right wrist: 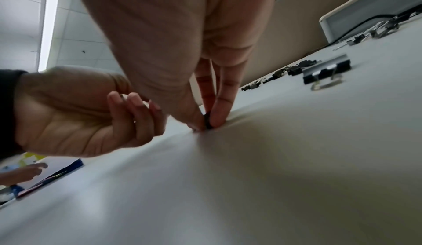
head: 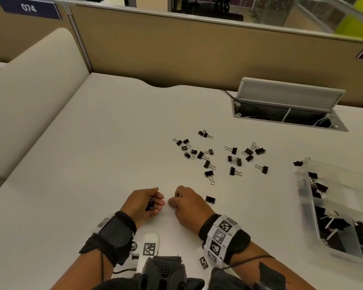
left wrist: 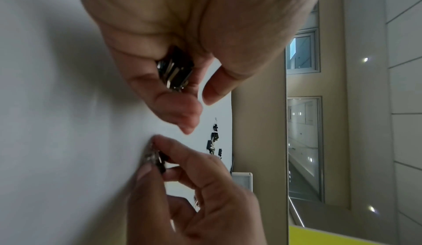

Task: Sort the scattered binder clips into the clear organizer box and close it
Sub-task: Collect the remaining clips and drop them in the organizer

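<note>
Several black binder clips (head: 218, 156) lie scattered on the white desk (head: 92, 143) past my hands. My left hand (head: 147, 203) cups a few collected clips (left wrist: 174, 72) in its curled fingers. Just to its right, my right hand (head: 182, 203) pinches a small black clip (right wrist: 207, 122) against the desk with thumb and fingertips; this pinched clip (left wrist: 157, 158) also shows in the left wrist view. One larger clip (head: 210, 199) lies beside my right hand. The clear organizer box (head: 344, 178) stands open at the right, with clips in its compartments.
An open cable hatch (head: 289, 109) with a raised lid sits at the back right of the desk. A beige partition (head: 197, 49) walls off the far edge. One clip (head: 298, 163) rests by the box's far corner.
</note>
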The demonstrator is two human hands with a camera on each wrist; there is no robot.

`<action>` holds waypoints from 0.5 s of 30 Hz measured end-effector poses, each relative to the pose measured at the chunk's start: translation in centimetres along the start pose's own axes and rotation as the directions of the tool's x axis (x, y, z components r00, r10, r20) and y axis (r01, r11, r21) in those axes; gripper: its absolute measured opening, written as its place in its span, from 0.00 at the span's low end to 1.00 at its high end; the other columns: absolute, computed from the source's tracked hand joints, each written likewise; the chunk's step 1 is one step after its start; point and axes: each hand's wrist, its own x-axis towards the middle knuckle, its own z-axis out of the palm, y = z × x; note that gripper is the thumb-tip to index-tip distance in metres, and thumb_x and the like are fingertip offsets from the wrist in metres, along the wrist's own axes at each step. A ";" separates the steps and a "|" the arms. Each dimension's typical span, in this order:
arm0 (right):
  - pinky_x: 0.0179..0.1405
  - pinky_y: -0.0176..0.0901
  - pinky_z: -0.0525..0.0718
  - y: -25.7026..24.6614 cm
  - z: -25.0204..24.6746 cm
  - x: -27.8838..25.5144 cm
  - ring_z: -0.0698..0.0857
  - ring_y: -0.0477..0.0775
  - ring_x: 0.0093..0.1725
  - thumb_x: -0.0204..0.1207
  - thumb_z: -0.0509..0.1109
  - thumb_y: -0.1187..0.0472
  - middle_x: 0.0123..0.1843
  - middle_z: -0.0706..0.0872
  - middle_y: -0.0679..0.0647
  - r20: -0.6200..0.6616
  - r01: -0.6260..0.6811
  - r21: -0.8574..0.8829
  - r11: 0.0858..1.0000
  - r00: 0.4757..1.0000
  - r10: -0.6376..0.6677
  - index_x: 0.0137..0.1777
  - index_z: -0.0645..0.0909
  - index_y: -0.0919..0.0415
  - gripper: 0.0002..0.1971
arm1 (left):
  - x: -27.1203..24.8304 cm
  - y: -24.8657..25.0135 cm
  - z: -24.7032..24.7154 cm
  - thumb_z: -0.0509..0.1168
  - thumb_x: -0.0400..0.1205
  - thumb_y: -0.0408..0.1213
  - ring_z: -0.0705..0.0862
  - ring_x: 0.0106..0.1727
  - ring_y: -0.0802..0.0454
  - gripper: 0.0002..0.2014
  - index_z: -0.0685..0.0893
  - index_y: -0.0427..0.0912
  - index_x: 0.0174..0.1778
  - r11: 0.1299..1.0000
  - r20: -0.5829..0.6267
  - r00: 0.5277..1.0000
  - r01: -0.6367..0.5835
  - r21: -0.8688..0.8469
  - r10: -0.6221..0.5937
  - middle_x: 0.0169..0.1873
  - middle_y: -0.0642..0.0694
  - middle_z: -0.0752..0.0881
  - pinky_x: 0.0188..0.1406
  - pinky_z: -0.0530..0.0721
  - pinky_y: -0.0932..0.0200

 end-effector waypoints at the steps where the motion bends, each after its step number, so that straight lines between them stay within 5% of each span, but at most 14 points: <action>1: 0.45 0.49 0.79 0.1 -0.4 0.0 0.78 0.62 0.53 0.76 0.62 0.68 0.52 0.79 0.60 -0.003 -0.026 0.033 0.999 1.000 0.026 0.56 0.85 0.64 0.13 | 0.0 -0.1 0.0 0.59 0.85 0.37 0.80 0.24 0.52 0.14 0.82 0.33 0.39 1.000 0.008 1.000 0.004 -0.003 -0.004 0.27 0.40 0.84 0.21 0.81 0.64; 4: 0.49 0.43 0.77 0.7 -1.7 0.0 0.79 0.55 0.52 0.75 0.65 0.60 0.53 0.79 0.55 0.040 -0.122 0.126 0.985 0.992 0.118 0.59 0.84 0.57 0.14 | -0.1 -0.3 0.3 0.60 0.85 0.38 0.82 0.27 0.49 0.14 0.83 0.30 0.41 0.999 0.038 0.999 0.032 -0.014 -0.032 0.29 0.38 0.85 0.25 0.85 0.62; 10: 0.43 0.36 0.84 1.4 -3.7 -0.8 0.82 0.44 0.41 0.68 0.74 0.60 0.43 0.83 0.47 -0.099 -0.204 0.400 0.894 0.960 0.264 0.42 0.88 0.55 0.04 | -0.3 -0.7 1.2 0.59 0.85 0.42 0.85 0.32 0.44 0.19 0.84 0.27 0.46 0.997 0.110 0.991 0.079 0.014 -0.080 0.34 0.34 0.86 0.35 0.88 0.55; 12: 0.45 0.41 0.87 0.7 -4.1 -1.0 0.84 0.43 0.42 0.68 0.75 0.59 0.43 0.84 0.46 -0.120 -0.155 0.470 0.869 0.964 0.237 0.42 0.89 0.54 0.04 | -0.3 -0.8 1.5 0.58 0.86 0.43 0.86 0.33 0.44 0.20 0.84 0.27 0.48 0.996 0.145 0.986 0.085 0.005 -0.085 0.34 0.34 0.86 0.36 0.88 0.52; 15: 0.45 0.35 0.87 -1.1 -4.4 -1.2 0.85 0.42 0.45 0.69 0.77 0.57 0.46 0.86 0.45 -0.100 -0.077 0.539 0.838 0.983 0.154 0.46 0.89 0.52 0.06 | -0.3 -1.0 1.7 0.58 0.86 0.42 0.86 0.33 0.46 0.18 0.85 0.30 0.50 0.994 0.176 0.981 0.094 -0.063 -0.081 0.39 0.35 0.87 0.33 0.87 0.53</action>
